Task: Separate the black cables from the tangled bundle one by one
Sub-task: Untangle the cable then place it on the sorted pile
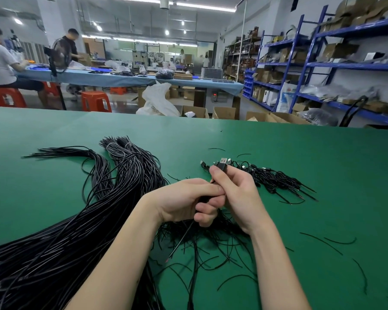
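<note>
Both hands meet above the green tabletop (54,130): right hand (235,193) pinches a USB plug (222,164) upright, left hand (186,201) grips black cables (188,238) trailing below the fingers (205,217).

Black cables: big bundle (81,220) sprawled left, loose tangle (202,247) near, sorted pile (271,177) right, one USB plug (222,164) upright.

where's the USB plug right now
In the head view, centre-right: the USB plug sticks up from the right hand, just before the small cable pile.
</note>
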Tool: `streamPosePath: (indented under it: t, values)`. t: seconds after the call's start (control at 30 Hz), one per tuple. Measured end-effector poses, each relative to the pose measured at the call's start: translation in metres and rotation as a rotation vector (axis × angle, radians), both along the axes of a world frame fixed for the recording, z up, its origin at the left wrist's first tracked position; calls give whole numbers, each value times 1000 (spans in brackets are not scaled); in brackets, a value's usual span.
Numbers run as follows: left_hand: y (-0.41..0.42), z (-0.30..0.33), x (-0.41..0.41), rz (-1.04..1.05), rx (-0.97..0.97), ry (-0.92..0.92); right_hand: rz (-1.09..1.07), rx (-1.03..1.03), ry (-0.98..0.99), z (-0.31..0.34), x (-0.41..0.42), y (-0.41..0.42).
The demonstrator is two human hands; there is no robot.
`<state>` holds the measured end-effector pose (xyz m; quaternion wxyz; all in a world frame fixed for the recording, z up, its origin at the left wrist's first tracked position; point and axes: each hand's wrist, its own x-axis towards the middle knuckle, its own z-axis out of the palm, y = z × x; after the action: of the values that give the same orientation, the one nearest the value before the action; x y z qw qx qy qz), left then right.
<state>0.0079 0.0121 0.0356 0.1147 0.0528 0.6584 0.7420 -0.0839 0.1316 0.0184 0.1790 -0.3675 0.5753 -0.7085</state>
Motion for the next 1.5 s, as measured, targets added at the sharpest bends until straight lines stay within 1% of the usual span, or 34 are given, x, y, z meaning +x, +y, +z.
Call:
streamPosePath:
  t: [0.1, 0.2, 0.47, 0.57, 0.67, 0.73, 0.8, 0.83, 0.93, 0.97, 1.03, 1.23, 1.27, 1.3, 1.4, 1.5]
  values:
    - [0, 1, 0, 28, 0, 33, -117, -3, 96, 0, 3, -5]
    - [2, 0, -2, 83, -12, 51, -241, -19, 144, -2, 4, -9]
    - [6, -2, -9, 219, -46, 83, -478, 71, 295, -6, 0, -9]
    - [7, -2, -11, 243, -52, 86, -483, 79, 291, -6, -3, -8]
    - [9, -2, -14, 282, -131, 103, -487, 104, 234, -8, -6, -9]
    - [9, -1, -15, 319, -168, 120, -384, 105, 72, -9, -12, -7]
    - [6, -2, -15, 395, -110, 118, -222, 69, -108, -7, -18, 1]
    - [3, -2, -15, 434, -52, 115, -174, 67, -110, -6, -21, 6]
    - [1, -1, -17, 468, 91, 132, -143, 148, 106, -4, -24, 16]
    - [2, -1, -18, 453, 109, 137, -145, 170, 128, -4, -23, 16]
    - [3, -3, -17, 419, 110, 133, -156, 186, 120, -4, -20, 16]
    - [1, -2, -14, 359, 80, 172, -277, 102, 242, -3, -14, 11]
    - [0, -2, -13, 352, 68, 174, -285, 91, 214, -4, -13, 9]
    - [0, -2, -12, 344, 56, 177, -285, 67, 147, -5, -12, 7]
    - [-1, -3, -11, 307, -16, 207, -267, -8, -119, -11, -11, 3]
    - [-3, -3, -12, 285, -105, 247, -237, -22, -199, -13, -13, 1]
